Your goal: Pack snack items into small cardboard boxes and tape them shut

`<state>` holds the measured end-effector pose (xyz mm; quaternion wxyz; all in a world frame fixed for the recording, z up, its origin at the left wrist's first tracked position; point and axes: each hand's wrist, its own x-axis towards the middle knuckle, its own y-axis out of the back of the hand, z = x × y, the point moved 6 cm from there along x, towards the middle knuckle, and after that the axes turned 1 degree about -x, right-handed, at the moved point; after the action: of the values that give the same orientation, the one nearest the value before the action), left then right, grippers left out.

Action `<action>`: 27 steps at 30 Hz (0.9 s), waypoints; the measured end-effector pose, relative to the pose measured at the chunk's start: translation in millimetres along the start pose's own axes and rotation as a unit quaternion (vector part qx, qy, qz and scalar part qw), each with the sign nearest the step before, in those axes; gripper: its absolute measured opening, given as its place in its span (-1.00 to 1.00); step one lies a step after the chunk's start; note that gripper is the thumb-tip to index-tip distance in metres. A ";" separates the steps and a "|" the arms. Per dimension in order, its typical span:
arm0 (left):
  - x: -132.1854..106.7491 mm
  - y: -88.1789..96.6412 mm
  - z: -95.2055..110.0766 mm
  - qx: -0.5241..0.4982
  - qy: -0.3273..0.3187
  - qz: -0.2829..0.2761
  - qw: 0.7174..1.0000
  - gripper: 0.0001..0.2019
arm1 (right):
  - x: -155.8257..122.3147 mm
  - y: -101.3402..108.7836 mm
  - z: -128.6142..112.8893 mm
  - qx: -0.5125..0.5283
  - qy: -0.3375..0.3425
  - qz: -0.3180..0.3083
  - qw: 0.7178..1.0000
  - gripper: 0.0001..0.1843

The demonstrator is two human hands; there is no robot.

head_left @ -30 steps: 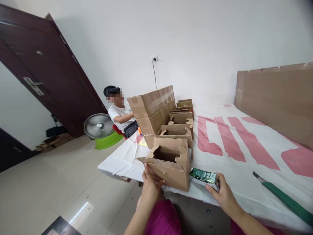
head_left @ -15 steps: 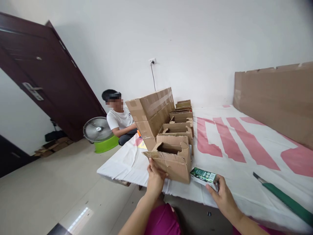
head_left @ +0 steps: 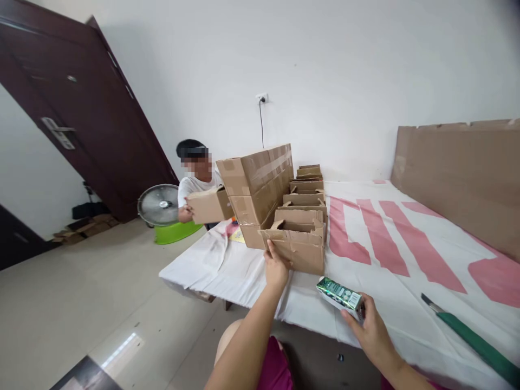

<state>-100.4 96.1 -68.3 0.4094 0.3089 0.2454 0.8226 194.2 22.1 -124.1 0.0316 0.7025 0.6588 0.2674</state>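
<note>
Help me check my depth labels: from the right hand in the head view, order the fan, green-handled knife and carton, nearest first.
1. Carton: in the right hand.
2. Green-handled knife: to its right.
3. Fan: far left.

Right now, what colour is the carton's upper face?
The carton's upper face is mostly green, with a pale barcode; head view.

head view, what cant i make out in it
All in the head view:
Floor of the nearest open box: hidden by its own front wall.
Small print on the green carton: too small to read.
Near end of that carton: partly covered by the right hand.
Handle end of the green knife: cut off by the right edge.
</note>
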 end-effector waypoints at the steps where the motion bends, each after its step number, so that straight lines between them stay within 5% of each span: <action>1: 1.5 -3.9 0.6 -0.007 -0.012 0.008 1.000 0.07 | -0.3 -0.3 -0.6 -0.014 0.004 -0.002 1.000 -0.48; 8: -11.6 -16.6 -0.6 -0.024 -0.056 0.017 0.998 -0.04 | 0.2 2.0 -10.0 -0.119 0.110 0.032 0.986 -0.55; 11: -28.5 -2.6 16.9 0.036 -0.056 0.035 0.997 -0.42 | 0.4 4.6 -14.2 -0.151 0.157 0.070 0.973 -0.52; 14: -53.6 4.5 55.0 0.025 -0.191 -0.026 0.981 -0.83 | -0.2 3.4 -15.9 -0.179 0.175 0.074 0.965 -0.49; 16: -77.9 0.7 80.2 -0.019 -0.326 -0.115 0.938 -0.77 | -0.6 1.5 -15.3 -0.182 0.176 0.059 0.965 -0.48; 19: -111.6 -12.1 97.5 -0.025 -0.457 -0.223 0.861 -0.38 | -0.1 -1.5 -11.6 -0.178 0.172 0.026 0.969 -0.47; 22: -121.5 -26.7 95.1 0.041 -0.469 -0.266 0.842 -0.22 | 1.1 -2.4 -7.4 -0.182 0.170 0.012 0.968 -0.49; 27: -107.0 -24.0 87.0 0.093 -0.437 -0.292 0.846 -0.46 | 0.5 -6.0 -3.1 -0.176 0.167 -0.016 0.970 -0.45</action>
<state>24.5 33.9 -57.1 0.6645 0.5877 0.1952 0.4182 187.5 22.4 -123.7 0.0487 0.6207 0.6085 0.4920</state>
